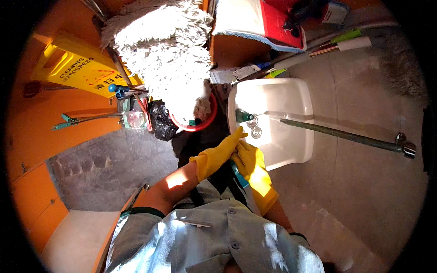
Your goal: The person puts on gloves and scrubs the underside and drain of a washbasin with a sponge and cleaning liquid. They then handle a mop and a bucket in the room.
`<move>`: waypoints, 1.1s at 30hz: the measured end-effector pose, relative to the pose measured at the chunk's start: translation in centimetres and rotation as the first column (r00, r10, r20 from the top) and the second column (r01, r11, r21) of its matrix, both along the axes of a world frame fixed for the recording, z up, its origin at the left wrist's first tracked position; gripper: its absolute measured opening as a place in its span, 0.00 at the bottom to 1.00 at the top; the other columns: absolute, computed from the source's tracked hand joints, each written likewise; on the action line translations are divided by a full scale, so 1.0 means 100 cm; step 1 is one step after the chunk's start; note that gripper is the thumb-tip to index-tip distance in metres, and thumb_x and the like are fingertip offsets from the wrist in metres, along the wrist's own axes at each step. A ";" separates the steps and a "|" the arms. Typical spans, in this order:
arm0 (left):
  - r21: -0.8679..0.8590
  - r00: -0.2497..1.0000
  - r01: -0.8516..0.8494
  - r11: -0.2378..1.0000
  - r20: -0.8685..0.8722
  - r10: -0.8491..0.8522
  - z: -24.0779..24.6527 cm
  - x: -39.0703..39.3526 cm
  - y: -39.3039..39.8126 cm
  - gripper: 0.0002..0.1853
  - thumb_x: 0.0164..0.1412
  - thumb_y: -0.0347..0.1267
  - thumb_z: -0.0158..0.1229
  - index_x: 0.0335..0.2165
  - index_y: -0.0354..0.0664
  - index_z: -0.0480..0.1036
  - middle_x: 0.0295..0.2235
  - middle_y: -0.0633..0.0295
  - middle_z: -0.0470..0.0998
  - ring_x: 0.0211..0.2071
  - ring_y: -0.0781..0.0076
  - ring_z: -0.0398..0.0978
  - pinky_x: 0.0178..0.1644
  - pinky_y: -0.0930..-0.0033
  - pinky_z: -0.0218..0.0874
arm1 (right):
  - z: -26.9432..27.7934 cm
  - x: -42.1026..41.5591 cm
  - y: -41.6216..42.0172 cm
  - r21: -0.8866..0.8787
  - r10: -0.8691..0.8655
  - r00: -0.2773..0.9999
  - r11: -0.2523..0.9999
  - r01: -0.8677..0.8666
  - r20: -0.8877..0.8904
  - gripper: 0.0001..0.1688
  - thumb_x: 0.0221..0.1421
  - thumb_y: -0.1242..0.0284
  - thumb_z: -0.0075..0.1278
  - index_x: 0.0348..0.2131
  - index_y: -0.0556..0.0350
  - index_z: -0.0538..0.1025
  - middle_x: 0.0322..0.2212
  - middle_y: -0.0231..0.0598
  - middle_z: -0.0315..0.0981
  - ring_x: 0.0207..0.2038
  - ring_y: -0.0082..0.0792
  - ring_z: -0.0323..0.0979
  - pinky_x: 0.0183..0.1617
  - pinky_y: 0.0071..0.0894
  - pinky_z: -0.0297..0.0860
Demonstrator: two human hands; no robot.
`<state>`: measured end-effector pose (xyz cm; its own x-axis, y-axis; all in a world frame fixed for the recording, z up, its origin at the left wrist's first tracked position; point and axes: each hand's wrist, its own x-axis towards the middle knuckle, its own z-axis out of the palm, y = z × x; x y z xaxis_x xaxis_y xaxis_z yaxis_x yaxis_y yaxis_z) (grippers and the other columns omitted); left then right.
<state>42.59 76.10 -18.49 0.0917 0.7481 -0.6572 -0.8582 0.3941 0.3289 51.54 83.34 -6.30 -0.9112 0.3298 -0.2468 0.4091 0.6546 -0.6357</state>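
Note:
Both my hands wear yellow rubber gloves and meet in front of my body, at the near left corner of a white sink basin (297, 136). My left hand (222, 152) lies against the right one, its fingers stretched out and its thumb apart. My right hand (251, 158) has its fingers against the left palm; how far they bend is partly hidden. No object shows between the gloves. Inside the basin, a green bottle-like object (243, 116) lies beside two round metal drain fittings (256, 132). Part of a teal object (240, 174) shows beneath my right wrist.
A greenish pipe (341, 136) with a metal elbow reaches over the basin from the right. Left of it stand a red-rimmed bucket (214, 111), a black plastic bag (162, 119) and white mop heads (167, 51). Farther left is a yellow caution sign (85, 68). Long handles (321, 51) lie behind the basin.

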 end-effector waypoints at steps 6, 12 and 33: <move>-0.091 0.996 -0.064 0.994 -0.061 0.059 -0.023 0.032 0.007 0.41 0.64 0.63 0.44 0.60 0.43 0.63 0.46 0.49 0.77 0.43 0.61 0.76 0.48 0.63 0.66 | -0.045 0.027 0.017 -0.001 0.047 0.991 0.999 -0.047 -0.122 0.16 0.52 0.72 0.51 0.40 0.62 0.74 0.35 0.52 0.75 0.38 0.57 0.73 0.40 0.52 0.69; -0.188 0.968 -0.203 0.961 0.108 0.225 -0.014 0.062 0.027 0.41 0.63 0.63 0.45 0.61 0.45 0.62 0.46 0.50 0.77 0.42 0.61 0.77 0.43 0.62 0.69 | -0.072 0.060 0.054 -0.086 0.211 0.976 0.973 -0.214 -0.049 0.15 0.50 0.74 0.54 0.39 0.62 0.76 0.34 0.53 0.77 0.38 0.58 0.73 0.41 0.49 0.70; -0.206 0.871 -0.484 0.851 -0.014 0.491 -0.064 0.078 0.046 0.35 0.63 0.54 0.53 0.61 0.46 0.62 0.54 0.46 0.70 0.43 0.62 0.72 0.42 0.64 0.64 | -0.110 0.054 0.086 -0.213 0.213 0.970 0.959 -0.185 0.115 0.12 0.50 0.72 0.56 0.37 0.55 0.77 0.32 0.51 0.78 0.37 0.58 0.74 0.38 0.56 0.68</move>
